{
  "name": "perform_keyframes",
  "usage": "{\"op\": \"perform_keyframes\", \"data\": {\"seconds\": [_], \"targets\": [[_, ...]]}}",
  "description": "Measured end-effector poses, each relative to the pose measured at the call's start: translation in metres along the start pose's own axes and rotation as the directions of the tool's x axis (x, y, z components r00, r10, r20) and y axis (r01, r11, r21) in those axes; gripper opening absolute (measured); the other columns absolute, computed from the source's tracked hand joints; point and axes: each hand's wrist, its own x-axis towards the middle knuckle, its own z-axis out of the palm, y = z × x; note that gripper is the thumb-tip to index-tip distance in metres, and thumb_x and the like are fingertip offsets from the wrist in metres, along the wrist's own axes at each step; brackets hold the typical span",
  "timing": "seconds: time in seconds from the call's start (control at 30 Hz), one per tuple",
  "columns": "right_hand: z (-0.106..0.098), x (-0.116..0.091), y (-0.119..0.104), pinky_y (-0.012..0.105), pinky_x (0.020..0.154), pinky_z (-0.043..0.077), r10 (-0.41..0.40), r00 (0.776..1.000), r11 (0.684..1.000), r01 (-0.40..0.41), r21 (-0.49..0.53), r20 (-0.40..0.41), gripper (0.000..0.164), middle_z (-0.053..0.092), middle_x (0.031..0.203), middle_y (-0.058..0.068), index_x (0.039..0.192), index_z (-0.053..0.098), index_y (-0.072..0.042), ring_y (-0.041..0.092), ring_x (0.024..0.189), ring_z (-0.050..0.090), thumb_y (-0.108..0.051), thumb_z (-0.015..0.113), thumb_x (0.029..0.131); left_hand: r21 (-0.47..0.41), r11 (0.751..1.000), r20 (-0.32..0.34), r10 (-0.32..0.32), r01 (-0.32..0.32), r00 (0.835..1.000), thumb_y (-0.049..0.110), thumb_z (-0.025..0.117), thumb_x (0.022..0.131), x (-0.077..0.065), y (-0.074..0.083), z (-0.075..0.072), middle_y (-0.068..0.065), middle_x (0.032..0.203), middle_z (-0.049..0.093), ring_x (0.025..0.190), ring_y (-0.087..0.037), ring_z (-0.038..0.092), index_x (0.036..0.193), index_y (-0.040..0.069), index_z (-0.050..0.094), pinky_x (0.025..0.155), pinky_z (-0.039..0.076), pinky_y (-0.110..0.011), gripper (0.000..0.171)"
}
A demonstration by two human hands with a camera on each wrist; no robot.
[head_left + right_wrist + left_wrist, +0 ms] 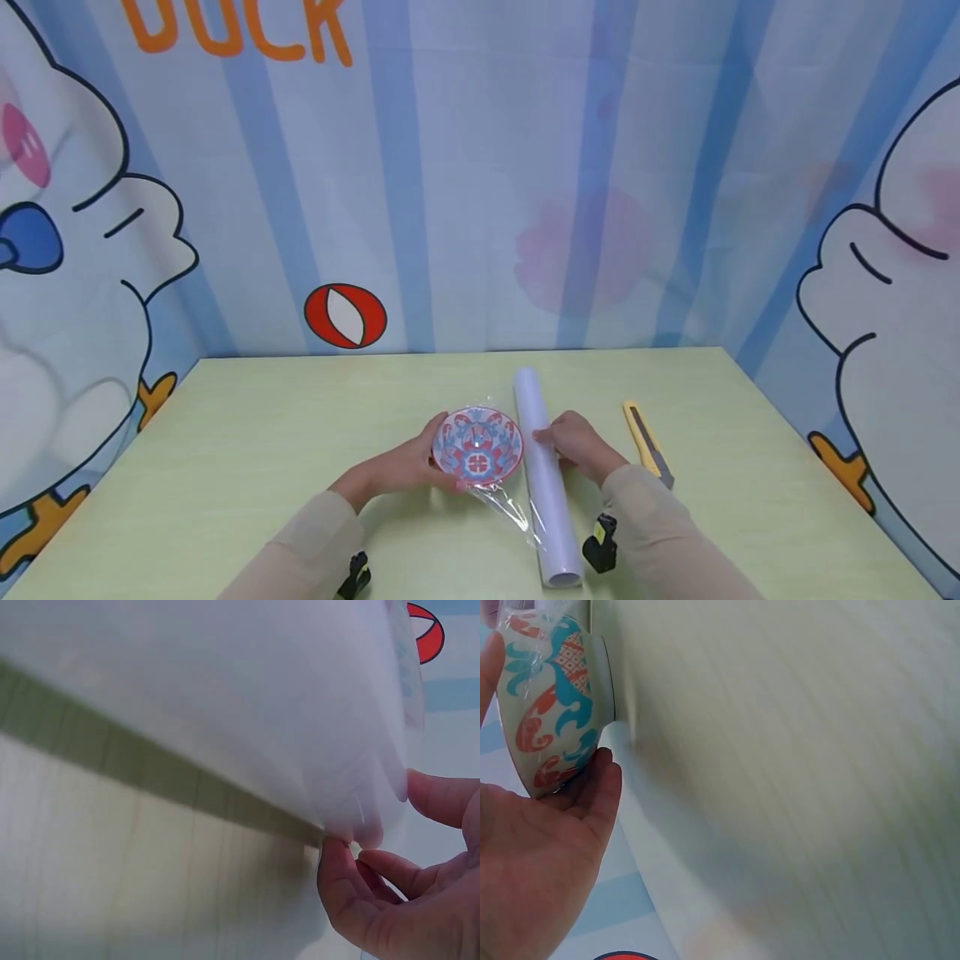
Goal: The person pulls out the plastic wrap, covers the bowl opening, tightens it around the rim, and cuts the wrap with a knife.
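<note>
A bowl (477,446) with a red, blue and white pattern is tilted so its inside faces the head camera. My left hand (408,462) grips its left rim, with the fingers under the outer wall in the left wrist view (555,697). Clear plastic film (501,502) clings to the bowl and stretches to a long whitish roll of film (551,517) just right of it. With thumb and fingers, my right hand (581,446) grips the roll at its right side. In the right wrist view, the fingertips (337,862) press at the roll's underside.
A yellow and grey utility knife (647,442) lies on the pale wood-grain table (285,433), just beyond my right wrist. Behind the table's far edge hangs a blue striped curtain (480,183) with cartoon prints.
</note>
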Motion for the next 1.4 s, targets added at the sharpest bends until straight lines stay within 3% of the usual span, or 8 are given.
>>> {"op": "perform_keyframes", "data": {"seconds": [0.23, 0.33, 0.5, 0.73, 0.9, 1.03, 1.27, 1.4], "targets": [[-0.002, 0.002, 0.002, 0.026, 0.058, 0.044, -0.080, 0.992, 0.985, 0.063, -0.158, -0.100, 0.031, 0.049, 0.088, 0.014, 0.091, 0.051, 0.005, 0.020, 0.075, 0.048, -0.018, 0.068, 0.079, 0.001, 1.000, 0.013, 0.030, -0.030, 0.999, 0.031, 0.075, 0.074, -0.001, 0.001, 0.001, -0.006, 0.139, 0.034, 0.127, -0.022, 0.033, 0.145, 0.014, 0.008, 0.108, 0.029, -0.051, 0.099], [-0.005, -0.001, 0.006, 0.038, 0.075, 0.049, -0.085, 0.994, 0.973, 0.069, -0.220, -0.067, 0.048, 0.047, 0.106, 0.023, 0.106, 0.052, 0.010, 0.029, 0.089, 0.051, -0.030, 0.063, 0.083, -0.004, 1.000, 0.017, 0.027, -0.026, 0.999, 0.030, 0.075, 0.075, -0.002, 0.002, 0.000, -0.007, 0.139, 0.034, 0.127, -0.023, 0.033, 0.145, 0.014, 0.008, 0.108, 0.029, -0.052, 0.099], [-0.008, -0.005, 0.014, 0.054, 0.101, 0.034, -0.014, 1.000, 0.966, 0.008, -0.258, -0.020, 0.076, 0.027, 0.135, 0.030, 0.134, 0.034, 0.010, 0.042, 0.120, 0.036, -0.052, 0.044, 0.090, 0.018, 1.000, 0.017, -0.018, 0.018, 1.000, 0.032, 0.075, 0.074, -0.003, 0.002, -0.001, -0.006, 0.142, 0.030, 0.130, -0.024, 0.030, 0.146, 0.013, 0.005, 0.108, 0.029, -0.052, 0.102], [-0.004, -0.005, 0.019, 0.050, 0.094, 0.039, -0.026, 1.000, 0.981, 0.025, -0.194, -0.006, 0.057, 0.042, 0.124, 0.025, 0.123, 0.044, 0.008, 0.036, 0.111, 0.043, -0.038, 0.047, 0.090, 0.030, 0.999, 0.021, -0.035, 0.035, 0.999, 0.032, 0.075, 0.074, -0.002, 0.001, 0.000, -0.007, 0.142, 0.030, 0.130, -0.024, 0.029, 0.146, 0.014, 0.004, 0.108, 0.027, -0.053, 0.103], [-0.004, -0.004, 0.015, 0.033, 0.074, 0.044, -0.024, 0.999, 0.998, 0.026, -0.050, 0.045, 0.025, 0.047, 0.081, 0.008, 0.088, 0.057, 0.003, 0.022, 0.076, 0.047, -0.022, 0.055, 0.087, 0.042, 0.998, 0.025, -0.043, 0.042, 0.999, 0.034, 0.075, 0.073, -0.002, 0.004, -0.001, -0.008, 0.145, 0.027, 0.132, -0.026, 0.027, 0.147, 0.011, 0.001, 0.109, 0.025, -0.054, 0.107], [-0.007, -0.002, 0.013, 0.026, 0.068, 0.045, 0.014, 0.999, 0.997, -0.018, 0.080, 0.042, 0.018, 0.047, 0.088, 0.006, 0.092, 0.055, 0.002, 0.019, 0.080, 0.046, -0.014, 0.059, 0.086, 0.044, 0.998, 0.027, -0.042, 0.041, 0.999, 0.034, 0.076, 0.073, -0.003, 0.006, -0.003, -0.007, 0.145, 0.027, 0.133, -0.025, 0.027, 0.146, 0.012, 0.002, 0.109, 0.025, -0.054, 0.106], [-0.016, 0.000, 0.012, 0.024, 0.055, 0.037, 0.028, 0.999, 0.999, -0.029, -0.034, -0.015, 0.029, 0.035, 0.060, 0.001, 0.062, 0.045, -0.008, 0.014, 0.057, 0.038, -0.015, 0.065, 0.082, 0.008, 0.999, 0.041, -0.032, 0.032, 0.999, 0.031, 0.075, 0.074, -0.005, 0.004, -0.003, -0.006, 0.145, 0.026, 0.134, -0.026, 0.024, 0.146, 0.015, 0.004, 0.109, 0.024, -0.055, 0.103], [-0.020, 0.000, 0.011, 0.026, 0.058, 0.037, 0.013, 0.998, 0.990, -0.023, -0.141, -0.066, 0.025, 0.043, 0.068, 0.004, 0.072, 0.049, -0.004, 0.018, 0.064, 0.041, -0.017, 0.069, 0.078, 0.004, 0.999, 0.040, -0.041, 0.041, 0.998, 0.033, 0.075, 0.074, -0.006, 0.004, -0.003, -0.006, 0.147, 0.023, 0.135, -0.026, 0.022, 0.147, 0.015, 0.002, 0.110, 0.022, -0.055, 0.105]]}}
